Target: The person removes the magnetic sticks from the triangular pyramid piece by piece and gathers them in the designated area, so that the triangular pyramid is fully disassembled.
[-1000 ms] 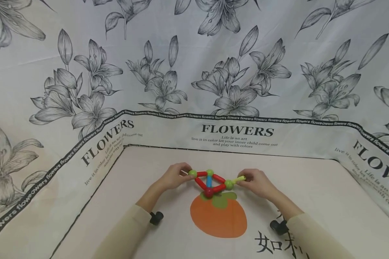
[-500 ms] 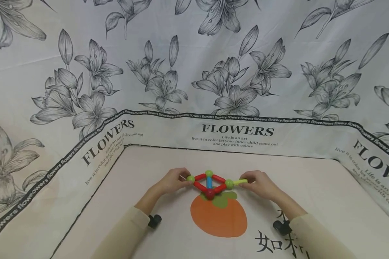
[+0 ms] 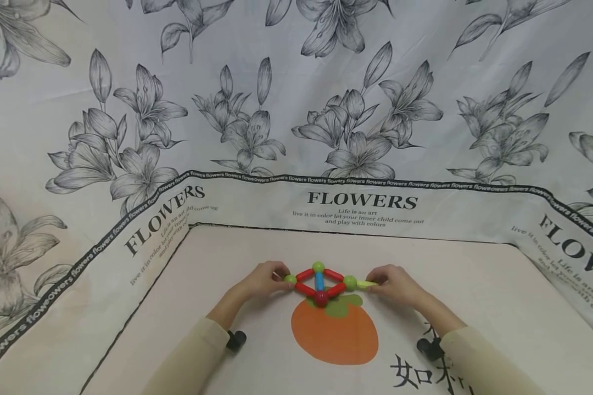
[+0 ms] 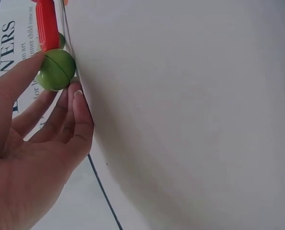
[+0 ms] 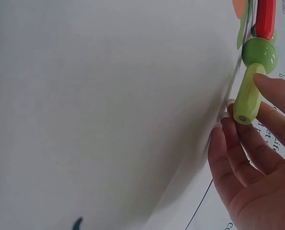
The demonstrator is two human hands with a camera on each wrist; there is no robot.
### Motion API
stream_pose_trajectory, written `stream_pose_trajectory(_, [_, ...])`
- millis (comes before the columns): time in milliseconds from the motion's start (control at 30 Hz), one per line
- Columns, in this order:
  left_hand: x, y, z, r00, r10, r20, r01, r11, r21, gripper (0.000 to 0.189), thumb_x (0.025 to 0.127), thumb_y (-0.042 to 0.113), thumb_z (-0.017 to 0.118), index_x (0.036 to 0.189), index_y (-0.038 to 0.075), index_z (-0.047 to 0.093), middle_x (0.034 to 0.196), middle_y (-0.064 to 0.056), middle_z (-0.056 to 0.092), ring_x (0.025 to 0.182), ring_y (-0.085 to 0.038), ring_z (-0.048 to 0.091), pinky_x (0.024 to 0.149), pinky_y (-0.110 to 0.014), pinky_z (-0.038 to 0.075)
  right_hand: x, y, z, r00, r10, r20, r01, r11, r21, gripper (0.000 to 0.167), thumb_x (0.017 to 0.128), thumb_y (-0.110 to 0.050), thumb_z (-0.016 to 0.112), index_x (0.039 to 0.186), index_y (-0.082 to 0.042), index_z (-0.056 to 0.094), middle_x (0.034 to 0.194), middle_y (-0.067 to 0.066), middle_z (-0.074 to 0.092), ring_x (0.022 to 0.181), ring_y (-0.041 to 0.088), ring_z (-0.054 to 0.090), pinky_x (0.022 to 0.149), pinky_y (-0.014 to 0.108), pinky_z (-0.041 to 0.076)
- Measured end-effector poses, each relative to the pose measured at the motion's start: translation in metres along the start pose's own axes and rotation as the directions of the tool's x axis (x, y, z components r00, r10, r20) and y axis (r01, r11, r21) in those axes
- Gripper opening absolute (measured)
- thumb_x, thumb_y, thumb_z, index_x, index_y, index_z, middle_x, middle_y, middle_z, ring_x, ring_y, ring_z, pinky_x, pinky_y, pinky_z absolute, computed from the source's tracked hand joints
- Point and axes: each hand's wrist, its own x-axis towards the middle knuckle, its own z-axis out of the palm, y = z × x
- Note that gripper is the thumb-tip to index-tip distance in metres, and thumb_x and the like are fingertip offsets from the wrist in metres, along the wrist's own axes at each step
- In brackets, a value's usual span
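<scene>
A diamond of magnetic rods and balls lies between my hands, over the cloth-covered table. Its sides are red rods (image 3: pixel 305 289), and a blue rod (image 3: pixel 319 281) crosses the middle. Green balls (image 3: pixel 318 267) form the far, left and right corners; the near corner is a dark red ball (image 3: pixel 321 298). My left hand (image 3: pixel 264 280) pinches the left green ball (image 4: pixel 57 69) between thumb and fingers. With thumb and fingertips, my right hand (image 3: pixel 397 285) pinches a yellow-green rod (image 5: pixel 249 93) that sticks out from the right green ball (image 5: pixel 260 53).
Printed on the pale table cloth (image 3: pixel 217 351) are an orange persimmon (image 3: pixel 333 337) and black characters (image 3: pixel 411 372). A white curtain (image 3: pixel 257 203) with flower drawings rises behind and at both sides, meeting the table along a dark edge line.
The diamond's left corner has come nearer with my left hand, so the frame sits more evenly. The yellow-green rod has swung from pointing away to pointing rightward, slightly nearer me.
</scene>
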Motion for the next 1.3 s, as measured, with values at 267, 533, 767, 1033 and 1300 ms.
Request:
stream_pose_trajectory(267, [0.0,0.004,0.003,0.999,-0.029,0.017,0.029,1.0,0.0,0.025,0.092,0.026,0.079,0.11,0.012,0.069,0.106,0.001,0.066,0.098,-0.018,0.06,0.086,-0.036,0.054,-0.003,0.001,0.0,1.0,-0.015,0.001,0.015,1.0,-0.022,0.019,0.088,-0.018,0.078,0.104,-0.007,0.075,0.096,0.001,0.071,0.089,0.018,0.062,0.081,0.04,0.053])
stream_pose_trajectory(533, [0.001,0.011,0.002,0.999,-0.039,0.022,0.039,0.999,0.001,0.025,0.091,0.025,0.079,0.109,0.011,0.069,0.104,0.0,0.066,0.096,-0.018,0.06,0.082,-0.035,0.054,0.0,-0.025,-0.008,0.988,-0.134,-0.072,0.13,0.99,-0.046,0.034,0.092,-0.018,0.073,0.12,0.002,0.068,0.107,0.014,0.071,0.095,0.025,0.064,0.081,0.041,0.053])
stream_pose_trajectory(767, [0.001,0.009,0.001,0.999,-0.045,0.019,0.045,0.999,-0.002,0.027,0.091,0.027,0.079,0.111,0.011,0.07,0.105,0.0,0.066,0.098,-0.018,0.06,0.084,-0.034,0.054,0.02,-0.055,0.01,0.985,-0.168,-0.044,0.168,0.986,-0.008,0.037,0.093,-0.017,0.074,0.125,0.001,0.066,0.116,0.016,0.068,0.107,0.033,0.061,0.092,0.051,0.053])
stream_pose_trajectory(1033, [0.0,0.007,-0.002,0.999,-0.048,0.018,0.049,0.999,-0.016,0.027,0.091,0.025,0.08,0.111,0.009,0.071,0.103,-0.001,0.066,0.096,-0.018,0.06,0.083,-0.034,0.054,0.048,-0.073,0.035,0.972,-0.232,-0.037,0.232,0.973,-0.006,0.036,0.091,-0.012,0.078,0.124,-0.001,0.069,0.119,0.014,0.067,0.116,0.036,0.058,0.102,0.054,0.047])
stream_pose_trajectory(1300, [0.001,0.005,-0.004,1.0,-0.022,0.013,0.022,1.0,-0.015,0.023,0.091,0.023,0.08,0.108,0.009,0.073,0.1,0.0,0.067,0.093,-0.017,0.061,0.085,-0.035,0.054,0.066,-0.086,0.05,0.964,-0.263,-0.026,0.261,0.964,-0.05,0.036,0.088,-0.012,0.079,0.122,-0.003,0.072,0.121,0.011,0.066,0.117,0.034,0.054,0.101,0.055,0.045])
